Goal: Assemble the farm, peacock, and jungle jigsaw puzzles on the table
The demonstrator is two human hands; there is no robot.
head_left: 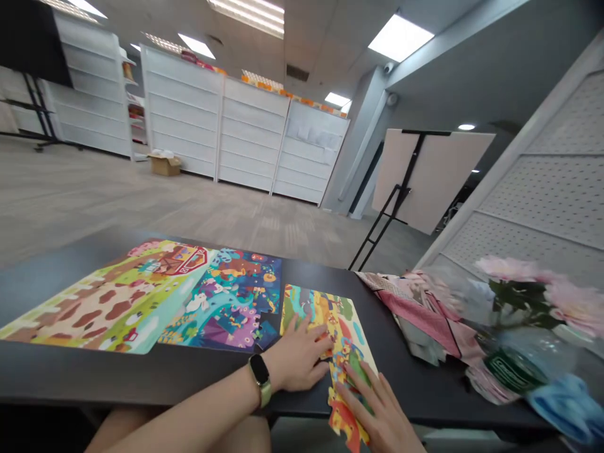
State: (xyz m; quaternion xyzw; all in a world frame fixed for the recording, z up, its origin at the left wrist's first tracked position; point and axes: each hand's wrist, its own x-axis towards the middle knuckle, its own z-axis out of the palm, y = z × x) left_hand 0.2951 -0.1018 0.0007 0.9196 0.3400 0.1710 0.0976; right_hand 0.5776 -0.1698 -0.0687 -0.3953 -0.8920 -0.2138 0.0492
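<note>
A yellow, partly assembled jigsaw puzzle (349, 314) lies on the dark table (189, 377), its lower end reaching the front edge. My left hand (302, 352), below a watch on the wrist, rests on its left side with fingers spread. On the lower part of the same puzzle lies my right hand (377, 402), palm down, fingers stretched out. Just left of my left hand are a blue-purple puzzle (226, 296) with a jagged right edge and a loose dark blue piece (267, 333). Further left is a farm picture puzzle (113, 302).
Pink cloth (438, 321), a clear bottle with a green label (514, 371), pink flowers (523, 270) and a blue cloth (570, 402) crowd the right side of the table. Beyond the table stand a board on a black easel (425, 182) and white shelves (255, 132).
</note>
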